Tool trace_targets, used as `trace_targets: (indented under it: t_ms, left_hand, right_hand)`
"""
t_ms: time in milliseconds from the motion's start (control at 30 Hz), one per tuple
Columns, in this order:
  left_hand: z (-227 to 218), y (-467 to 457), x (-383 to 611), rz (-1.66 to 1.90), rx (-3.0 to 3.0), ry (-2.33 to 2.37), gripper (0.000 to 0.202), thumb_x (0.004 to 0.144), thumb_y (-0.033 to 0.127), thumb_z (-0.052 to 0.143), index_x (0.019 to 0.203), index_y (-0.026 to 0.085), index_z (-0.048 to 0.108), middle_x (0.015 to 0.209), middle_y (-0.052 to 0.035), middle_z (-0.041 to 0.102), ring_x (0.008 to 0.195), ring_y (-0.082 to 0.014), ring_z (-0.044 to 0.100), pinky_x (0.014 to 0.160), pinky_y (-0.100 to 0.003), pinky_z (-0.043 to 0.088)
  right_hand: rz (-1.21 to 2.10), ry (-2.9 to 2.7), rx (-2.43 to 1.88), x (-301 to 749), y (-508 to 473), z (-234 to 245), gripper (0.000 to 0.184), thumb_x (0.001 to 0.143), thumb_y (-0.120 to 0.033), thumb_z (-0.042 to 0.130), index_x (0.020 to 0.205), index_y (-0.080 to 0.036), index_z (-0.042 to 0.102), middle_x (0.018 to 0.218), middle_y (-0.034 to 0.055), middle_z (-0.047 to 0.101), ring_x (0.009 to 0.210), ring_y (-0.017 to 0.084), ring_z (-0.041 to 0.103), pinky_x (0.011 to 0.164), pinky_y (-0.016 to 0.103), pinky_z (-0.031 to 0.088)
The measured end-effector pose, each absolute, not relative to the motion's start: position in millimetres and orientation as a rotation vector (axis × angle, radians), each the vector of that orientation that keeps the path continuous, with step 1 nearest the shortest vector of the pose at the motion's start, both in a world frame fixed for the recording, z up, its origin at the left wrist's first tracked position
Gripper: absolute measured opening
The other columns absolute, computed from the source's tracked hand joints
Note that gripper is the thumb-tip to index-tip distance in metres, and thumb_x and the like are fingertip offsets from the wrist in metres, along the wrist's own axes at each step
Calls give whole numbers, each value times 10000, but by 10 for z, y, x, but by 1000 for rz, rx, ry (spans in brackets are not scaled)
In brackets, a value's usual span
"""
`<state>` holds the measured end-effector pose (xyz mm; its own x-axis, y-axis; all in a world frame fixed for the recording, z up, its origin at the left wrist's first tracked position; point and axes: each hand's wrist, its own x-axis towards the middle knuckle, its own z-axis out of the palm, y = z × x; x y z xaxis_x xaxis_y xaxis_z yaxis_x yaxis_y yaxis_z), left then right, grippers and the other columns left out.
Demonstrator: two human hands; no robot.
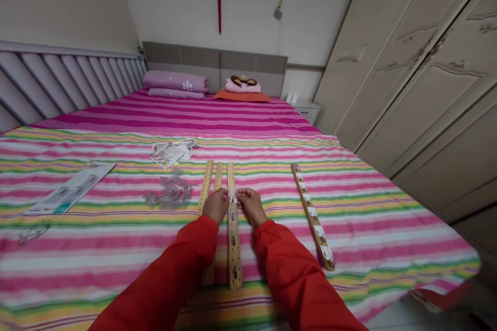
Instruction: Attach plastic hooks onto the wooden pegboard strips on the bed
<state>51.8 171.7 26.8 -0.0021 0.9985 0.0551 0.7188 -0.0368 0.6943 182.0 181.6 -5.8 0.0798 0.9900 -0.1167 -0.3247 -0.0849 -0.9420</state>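
Note:
My left hand (216,206) and my right hand (252,206) meet over the middle of a perforated wooden strip (231,176). Their fingertips pinch the two sides of a small clear hook (232,195), which sits at the strip's surface; whether it is stuck down I cannot tell. Nearer me, several clear patches with metal hooks (233,240) line the same strip. Two more wooden strips (205,186) lie to its left, partly hidden by my left hand and sleeve. Further left is a loose pile of clear hooks (173,191).
At right lies a wooden strip with white hooks (312,212). Crumpled clear packaging (173,152) is beyond the hook pile. A flat hook package (72,189) and a tangled wire-like item (34,231) lie far left on the striped bedspread (128,269). A wardrobe (419,77) stands right.

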Motion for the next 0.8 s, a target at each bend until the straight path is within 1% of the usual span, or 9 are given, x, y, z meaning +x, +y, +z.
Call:
trace_targets:
  t_ms: [267,367,433,633,733,800]
  left_hand:
    - [292,1655,543,676,1897,1831,230,810,172,513,1004,174,638,893,-50,693,789,-148,614,726,-247,413]
    - [310,1631,557,655,1923,1852,255,816,172,508,1038,170,632,922,-56,690,836,-164,616,750,-260,413]
    - [319,1621,565,641,1949,1873,297,820,176,505,1094,171,619,953,-67,687,886,-185,616,783,-279,412]
    - [336,1611,566,515,2036,1883,477,849,195,478,1325,205,491,1060,-91,669,981,-213,603,846,-306,406]
    - [332,1618,549,451,2086,1878,496,869,209,448,1364,229,466,1087,-98,651,1015,-225,591,869,-322,399]
    - [323,1629,533,416,2098,1875,472,877,225,440,1346,251,494,1092,-94,646,1032,-226,585,876,-324,396]
  right_hand:
    - [1340,-856,-1097,1807,1834,-126,221,533,-285,706,702,-161,637,479,-61,560,412,80,461,403,200,358]
    - [1334,-861,-1101,1805,1844,-151,232,531,-289,705,711,-157,639,477,-63,558,405,76,450,402,200,351]
    - [1328,-864,-1105,1801,1850,-167,241,534,-292,704,721,-152,645,484,-61,563,398,73,438,399,200,340]
    - [1302,-880,-1115,1792,1865,-204,253,547,-313,701,734,-150,658,499,-55,566,395,71,424,395,202,332]
    - [1289,-883,-1116,1786,1869,-223,253,550,-321,700,734,-154,654,510,-55,566,393,69,419,392,200,331]
    - [1280,-881,-1117,1780,1869,-239,270,552,-322,701,759,-156,655,508,-62,551,392,69,417,389,200,332]
